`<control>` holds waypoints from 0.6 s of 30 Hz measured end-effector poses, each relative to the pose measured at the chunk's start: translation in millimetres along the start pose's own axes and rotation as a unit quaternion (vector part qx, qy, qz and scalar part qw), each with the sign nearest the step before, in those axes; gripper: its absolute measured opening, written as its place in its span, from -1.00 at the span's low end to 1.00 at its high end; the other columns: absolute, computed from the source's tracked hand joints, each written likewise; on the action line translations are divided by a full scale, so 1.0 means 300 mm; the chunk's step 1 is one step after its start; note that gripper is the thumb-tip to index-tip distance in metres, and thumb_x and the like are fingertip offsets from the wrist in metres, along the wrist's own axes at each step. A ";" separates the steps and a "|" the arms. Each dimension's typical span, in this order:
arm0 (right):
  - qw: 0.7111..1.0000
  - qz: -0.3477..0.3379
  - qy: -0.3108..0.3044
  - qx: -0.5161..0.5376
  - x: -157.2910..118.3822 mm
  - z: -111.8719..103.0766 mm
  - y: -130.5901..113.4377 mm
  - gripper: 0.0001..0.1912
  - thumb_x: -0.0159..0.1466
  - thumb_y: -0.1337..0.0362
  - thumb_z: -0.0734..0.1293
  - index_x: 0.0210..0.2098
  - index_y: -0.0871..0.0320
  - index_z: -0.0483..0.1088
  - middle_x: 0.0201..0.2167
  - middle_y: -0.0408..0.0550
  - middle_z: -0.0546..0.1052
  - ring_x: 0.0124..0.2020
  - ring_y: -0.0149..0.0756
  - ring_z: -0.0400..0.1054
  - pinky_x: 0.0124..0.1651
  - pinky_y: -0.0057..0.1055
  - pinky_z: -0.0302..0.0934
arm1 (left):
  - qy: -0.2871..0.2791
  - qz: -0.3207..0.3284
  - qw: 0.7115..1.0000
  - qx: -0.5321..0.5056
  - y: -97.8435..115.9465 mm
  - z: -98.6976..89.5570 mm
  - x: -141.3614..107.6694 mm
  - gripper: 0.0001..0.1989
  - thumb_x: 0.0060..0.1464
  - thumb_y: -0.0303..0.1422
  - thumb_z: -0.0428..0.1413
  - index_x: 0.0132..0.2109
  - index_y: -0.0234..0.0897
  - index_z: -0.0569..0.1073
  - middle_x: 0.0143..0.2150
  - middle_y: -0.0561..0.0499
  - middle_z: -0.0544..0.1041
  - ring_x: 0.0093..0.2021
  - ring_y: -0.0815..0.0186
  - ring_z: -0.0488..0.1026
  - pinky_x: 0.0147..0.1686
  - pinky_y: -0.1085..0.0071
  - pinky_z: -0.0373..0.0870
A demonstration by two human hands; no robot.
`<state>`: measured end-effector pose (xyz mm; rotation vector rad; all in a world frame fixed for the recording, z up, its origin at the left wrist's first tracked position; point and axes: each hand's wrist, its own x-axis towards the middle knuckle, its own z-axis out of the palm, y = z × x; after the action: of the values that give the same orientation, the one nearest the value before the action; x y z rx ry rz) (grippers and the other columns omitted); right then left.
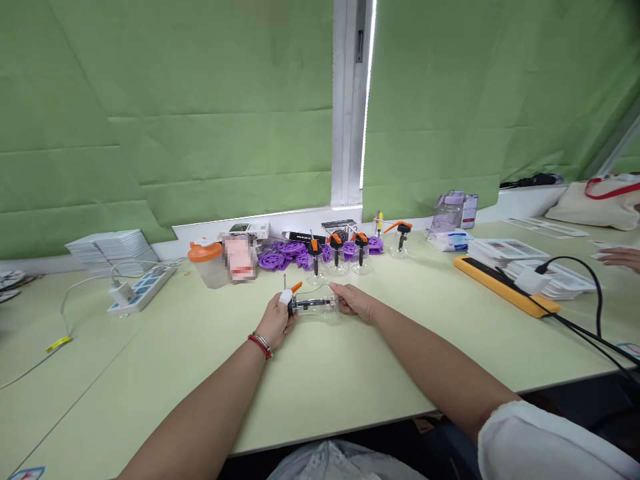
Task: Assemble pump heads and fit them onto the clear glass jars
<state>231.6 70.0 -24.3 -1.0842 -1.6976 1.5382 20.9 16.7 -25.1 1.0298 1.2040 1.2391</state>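
Note:
Between my hands a clear jar (317, 305) lies on its side just above or on the table; I cannot tell which. It has a black cap, an orange lever and a dark rod along its middle. My left hand (280, 320), with a white wrap on one finger, is closed round the cap end at the left. My right hand (353, 301) grips the clear base end. Behind them similar jars stand upright with black-and-orange tops: a left one (315, 263), a middle one (337, 259), a right one (361, 257) and one set apart (400, 243).
Purple plastic parts (285, 255) lie behind the jars. To the left are an orange-lidded cup (209, 267), a white power strip (143, 290) and stacked white sheets (110, 248). An orange power strip (505, 287), a lilac bottle (447, 212) and another person's hand (623, 257) are right.

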 end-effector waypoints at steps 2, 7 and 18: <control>1.000 0.012 0.001 0.001 0.004 0.003 -0.005 -0.43 0.17 -0.21 0.12 -0.65 0.15 0.14 -0.82 -0.25 0.13 -0.77 -0.56 -0.16 -0.68 -0.50 -0.33 | 0.002 0.013 1.000 0.010 0.001 0.000 -0.003 -0.59 0.03 0.01 -0.02 -0.21 -0.25 0.26 -0.64 0.16 0.30 -0.78 0.53 0.03 -0.78 0.57 -0.15; 0.999 0.033 0.011 0.015 0.014 0.005 -0.006 -0.43 0.14 -0.25 0.13 -0.59 0.16 0.19 -0.74 -0.20 0.27 -0.76 -0.57 -0.14 -0.69 -0.53 -0.33 | 0.005 0.028 0.999 0.045 0.014 0.002 -0.016 -0.63 0.06 -0.02 -0.04 -0.20 -0.24 0.25 -0.62 0.17 0.30 -0.76 0.53 0.01 -0.75 0.57 -0.14; 0.999 0.018 0.041 -0.031 0.012 0.011 -0.007 -0.41 0.17 -0.21 0.14 -0.43 0.23 0.39 -0.71 -0.15 0.30 -0.70 -0.48 0.05 -0.65 -0.51 -0.12 | 0.030 0.042 0.998 0.039 0.013 -0.018 -0.010 -0.72 0.03 -0.14 0.03 -0.18 -0.20 0.30 -0.58 0.18 0.27 -0.72 0.50 0.09 -0.72 0.58 -0.09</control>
<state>226.7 71.5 -22.9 -1.1987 -1.6884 1.4512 15.3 13.7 -21.4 1.1161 1.2755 1.3046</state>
